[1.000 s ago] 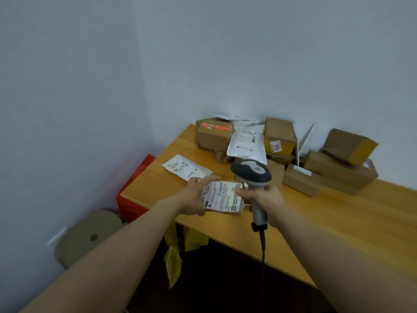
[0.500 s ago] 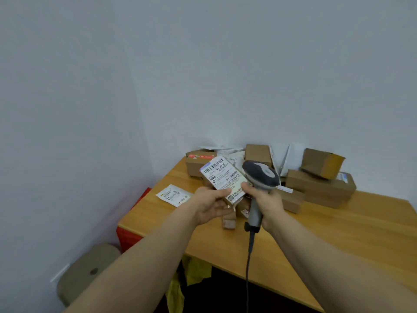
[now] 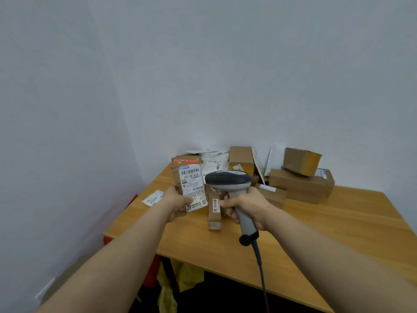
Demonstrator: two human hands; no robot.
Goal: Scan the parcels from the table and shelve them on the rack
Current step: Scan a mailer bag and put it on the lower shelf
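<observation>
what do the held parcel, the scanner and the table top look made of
The held parcel looks like matte brown cardboard, tan at its edge, under a white printed paper label. The barcode scanner is moulded plastic: light grey body, darker cap, slight sheen. The table top is wood or wood-look laminate, smooth, with grain lines.

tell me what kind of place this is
Probably a small parcel-handling room or mailroom corner: cardboard boxes and mailer bags piled on a wooden table against bare walls, a corded barcode scanner in the right hand, and a labelled parcel held up in the left hand.
</observation>
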